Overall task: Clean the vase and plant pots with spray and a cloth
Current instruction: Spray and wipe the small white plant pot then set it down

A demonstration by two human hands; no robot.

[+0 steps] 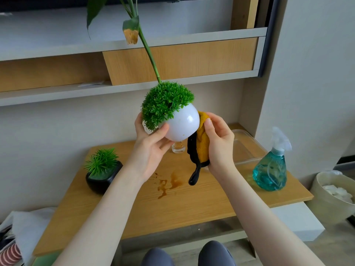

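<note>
My left hand [151,144] holds a round white pot [181,124] with a bushy green plant, lifted above the wooden table [172,200] and tilted left. My right hand [219,143] grips a yellow cloth [203,139] with a black edge and presses it against the pot's right side. A black pot [101,179] with a spiky green plant stands on the table's left part. A small glass vase [178,147] with a long green stem stands behind the white pot, mostly hidden. A blue spray bottle [271,169] stands at the right.
A brown liquid stain [169,184] marks the table's middle. A clear plastic tray [247,148] lies behind the spray bottle. A beige bin [334,194] with white paper sits on the floor at right. Shelves and a wooden drawer front run along the wall above.
</note>
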